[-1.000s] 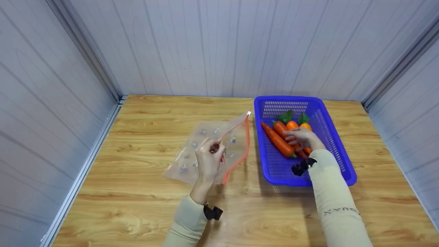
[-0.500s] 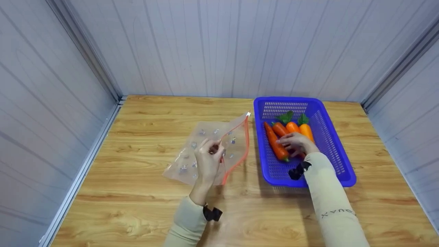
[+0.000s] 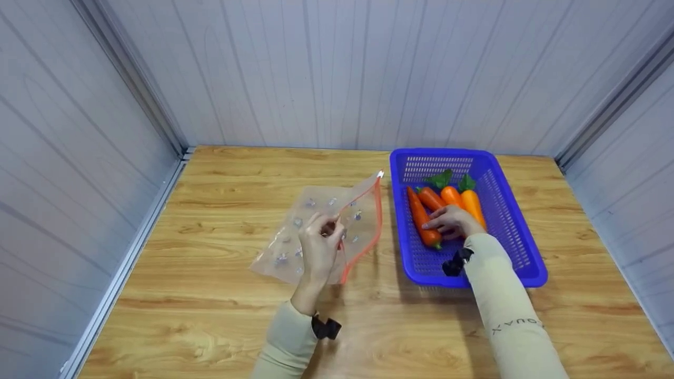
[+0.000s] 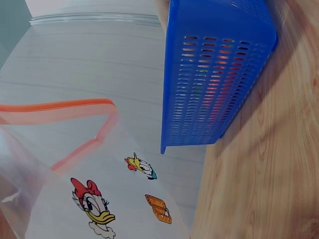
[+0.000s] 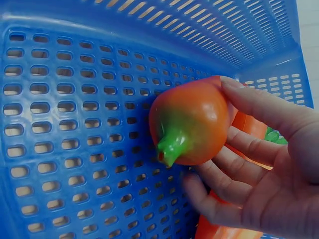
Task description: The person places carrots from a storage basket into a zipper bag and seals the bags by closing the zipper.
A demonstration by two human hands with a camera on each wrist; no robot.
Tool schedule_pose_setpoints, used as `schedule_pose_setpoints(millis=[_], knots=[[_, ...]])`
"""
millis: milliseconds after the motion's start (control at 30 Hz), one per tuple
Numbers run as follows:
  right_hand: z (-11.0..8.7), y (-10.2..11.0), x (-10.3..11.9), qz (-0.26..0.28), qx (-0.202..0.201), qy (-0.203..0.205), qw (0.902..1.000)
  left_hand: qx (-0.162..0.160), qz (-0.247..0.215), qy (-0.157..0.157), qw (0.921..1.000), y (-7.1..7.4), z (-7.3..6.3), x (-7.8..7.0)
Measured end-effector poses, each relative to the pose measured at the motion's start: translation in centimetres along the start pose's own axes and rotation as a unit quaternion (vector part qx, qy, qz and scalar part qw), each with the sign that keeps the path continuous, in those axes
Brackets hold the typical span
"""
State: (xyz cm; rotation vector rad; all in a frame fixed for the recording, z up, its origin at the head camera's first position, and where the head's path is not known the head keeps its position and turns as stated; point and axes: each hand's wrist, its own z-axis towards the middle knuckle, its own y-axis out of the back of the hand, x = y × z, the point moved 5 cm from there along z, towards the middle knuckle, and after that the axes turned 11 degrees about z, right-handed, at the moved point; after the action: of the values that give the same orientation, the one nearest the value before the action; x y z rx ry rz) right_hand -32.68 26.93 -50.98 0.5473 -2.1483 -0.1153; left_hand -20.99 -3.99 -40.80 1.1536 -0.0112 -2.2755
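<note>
The long red pepper lies in the blue basket, right of centre in the head view, its tapered tip toward the upper left and its green stem end below. It looks light and rather stiff, with a smooth, glossy skin that could slip under a loose hold; I judge it hard to bruise, though the narrow tip would give poor purchase. The thick body just behind the stem seems the best place to take it — and that is about where the right hand is: in the right wrist view the thumb lies along one side and bent fingers close on the other, grasping it.

Just beside it, toward the right of the basket, are a second red vegetable and two orange vegetables, partly covered by that hand, with green leaves above them.

Left of the basket, at the middle of the head view, the left hand pinches the red-edged mouth of a clear printed bag. The mouth gapes to the right — thin, floppy film, so the firmer edge strip should be the surer hold. All rests on a wood-grain table before pale wall panels.
</note>
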Motion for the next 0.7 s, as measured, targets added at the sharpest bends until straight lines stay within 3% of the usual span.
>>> schedule_pose_setpoints(millis=[700], knots=[[-0.2,-0.4,1.0,-0.021,-0.001,0.011,0.9997,0.009,0.008,0.006,0.9999,0.0,0.2,0.0]])
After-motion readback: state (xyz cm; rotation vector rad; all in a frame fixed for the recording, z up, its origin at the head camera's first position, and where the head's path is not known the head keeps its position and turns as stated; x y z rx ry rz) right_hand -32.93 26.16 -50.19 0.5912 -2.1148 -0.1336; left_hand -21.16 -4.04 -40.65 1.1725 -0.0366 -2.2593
